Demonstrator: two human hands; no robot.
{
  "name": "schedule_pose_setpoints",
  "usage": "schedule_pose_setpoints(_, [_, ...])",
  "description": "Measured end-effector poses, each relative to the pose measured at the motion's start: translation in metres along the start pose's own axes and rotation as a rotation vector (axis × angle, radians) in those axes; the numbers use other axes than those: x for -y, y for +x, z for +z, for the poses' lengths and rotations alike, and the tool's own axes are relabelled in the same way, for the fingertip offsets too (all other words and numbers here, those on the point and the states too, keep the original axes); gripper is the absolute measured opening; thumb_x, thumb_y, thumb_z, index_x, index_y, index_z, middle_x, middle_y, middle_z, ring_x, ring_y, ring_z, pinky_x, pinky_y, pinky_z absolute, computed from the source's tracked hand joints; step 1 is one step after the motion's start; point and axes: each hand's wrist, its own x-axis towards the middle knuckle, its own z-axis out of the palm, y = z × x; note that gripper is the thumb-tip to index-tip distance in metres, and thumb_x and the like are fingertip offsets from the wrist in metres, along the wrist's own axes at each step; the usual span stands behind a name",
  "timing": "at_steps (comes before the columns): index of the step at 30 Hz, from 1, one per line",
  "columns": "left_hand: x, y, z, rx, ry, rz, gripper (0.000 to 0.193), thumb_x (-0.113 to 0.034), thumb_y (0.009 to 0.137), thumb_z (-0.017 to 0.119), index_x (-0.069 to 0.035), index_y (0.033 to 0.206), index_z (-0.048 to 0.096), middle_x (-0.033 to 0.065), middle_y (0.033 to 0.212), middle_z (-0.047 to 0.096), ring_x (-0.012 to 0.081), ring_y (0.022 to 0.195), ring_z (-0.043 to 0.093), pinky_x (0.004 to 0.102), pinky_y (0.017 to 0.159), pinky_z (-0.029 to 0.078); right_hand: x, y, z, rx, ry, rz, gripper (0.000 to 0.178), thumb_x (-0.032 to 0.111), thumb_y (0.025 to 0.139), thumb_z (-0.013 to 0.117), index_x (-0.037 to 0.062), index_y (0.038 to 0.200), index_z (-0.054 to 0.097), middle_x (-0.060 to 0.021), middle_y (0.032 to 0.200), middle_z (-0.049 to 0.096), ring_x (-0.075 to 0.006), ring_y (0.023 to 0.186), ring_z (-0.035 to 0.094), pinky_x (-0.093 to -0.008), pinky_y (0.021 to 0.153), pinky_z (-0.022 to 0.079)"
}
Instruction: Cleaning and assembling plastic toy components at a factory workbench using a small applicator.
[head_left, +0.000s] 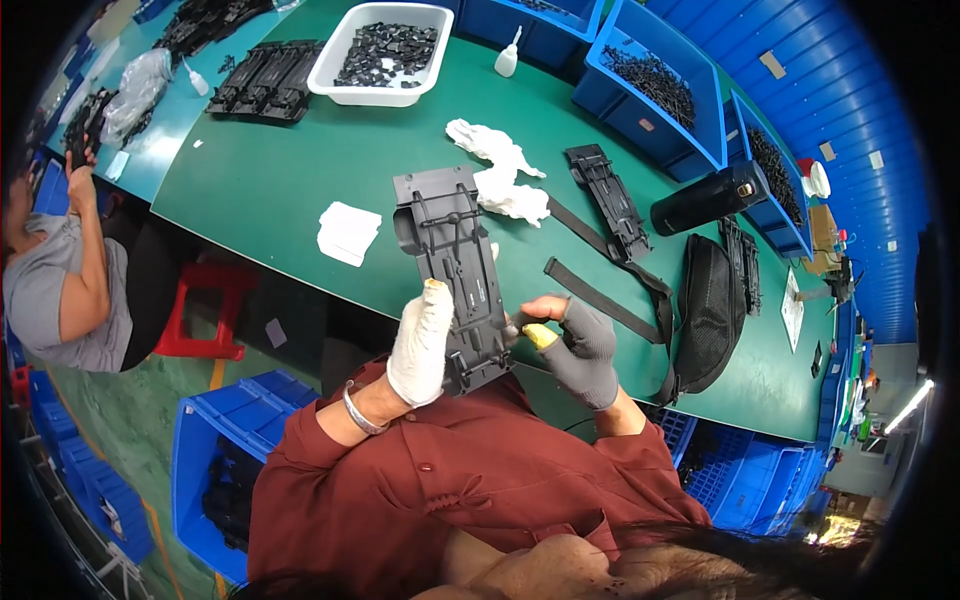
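Observation:
My left hand (pixel 420 345), in a white glove, grips a long black plastic chassis (pixel 462 255) by its near left edge, with the thumb on top. The chassis is tilted up in front of me, over the table's near edge. My right hand (pixel 583 352) wears a grey fingerless glove, with yellow wrapping on one fingertip. Its fingers are drawn together at the chassis's near right side. Something small and blurred sits at those fingertips; I cannot make out what it is. White crumpled gloves (pixel 505 180) lie just beyond the chassis.
On the green table (pixel 270 200) are a white tub (pixel 318 80) of small black parts, white cards (pixel 348 234), another chassis (pixel 610 200), a black bottle (pixel 705 202) and a black bag (pixel 708 315). Blue bins (pixel 640 125) line the back. A co-worker (pixel 70 280) sits left.

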Motion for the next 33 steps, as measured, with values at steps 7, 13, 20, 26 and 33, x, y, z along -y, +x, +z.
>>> schedule_pose_setpoints(7, [-0.001, 0.005, 0.004, -0.071, 0.002, 0.038, 0.075, -0.059, 0.108, 0.031, 0.000, 0.153, 0.041, 0.0088, 0.125, 0.066, 0.0138, 0.108, 0.065, 0.0312, 0.099, 0.052, 0.006, 0.016, -0.006, 0.138, 0.001, -0.018, 0.023, -0.006, 0.081, 0.069, -0.0018, 0.103, 0.071, -0.0116, 0.093, 0.070, -0.0208, 0.079, 0.067, -0.0292, 0.070, 0.050])
schedule_pose_setpoints(13, [-0.001, 0.003, 0.001, -0.001, 0.045, 0.020, 0.078, -0.062, 0.107, 0.032, 0.001, 0.152, 0.043, 0.0091, 0.129, 0.065, 0.0135, 0.107, 0.064, 0.0308, 0.097, 0.051, 0.000, 0.014, -0.004, 0.127, -0.086, -0.192, 0.021, -0.006, 0.078, 0.072, 0.0006, 0.097, 0.070, -0.0117, 0.090, 0.067, -0.0248, 0.075, 0.066, -0.0323, 0.066, 0.051])
schedule_pose_setpoints(20, [-0.002, 0.004, 0.004, -0.016, 0.098, -0.004, 0.097, -0.076, 0.096, 0.044, -0.002, 0.157, 0.034, 0.0093, 0.114, 0.067, 0.0141, 0.101, 0.064, 0.0311, 0.093, 0.053, 0.000, 0.016, -0.002, 0.090, -0.185, -0.333, 0.025, -0.010, 0.073, 0.075, 0.0012, 0.094, 0.069, -0.0110, 0.086, 0.066, -0.0254, 0.070, 0.065, -0.0332, 0.059, 0.050])
schedule_pose_setpoints(26, [-0.005, 0.003, 0.005, -0.003, 0.122, -0.013, 0.094, -0.073, 0.098, 0.044, -0.001, 0.157, 0.035, 0.0094, 0.112, 0.067, 0.0144, 0.100, 0.064, 0.0307, 0.093, 0.053, -0.006, 0.011, 0.002, 0.049, -0.192, -0.354, 0.028, -0.011, 0.070, 0.076, 0.0022, 0.094, 0.069, -0.0095, 0.084, 0.065, -0.0250, 0.067, 0.065, -0.0328, 0.057, 0.048])
schedule_pose_setpoints(33, [-0.008, 0.005, 0.004, -0.023, 0.116, -0.036, 0.092, -0.072, 0.099, 0.043, -0.001, 0.156, 0.037, 0.0093, 0.111, 0.068, 0.0140, 0.099, 0.065, 0.0300, 0.091, 0.054, -0.008, 0.015, 0.002, 0.036, -0.253, -0.449, 0.026, -0.009, 0.070, 0.075, 0.0037, 0.093, 0.069, -0.0075, 0.082, 0.064, -0.0227, 0.061, 0.062, -0.0320, 0.052, 0.045])
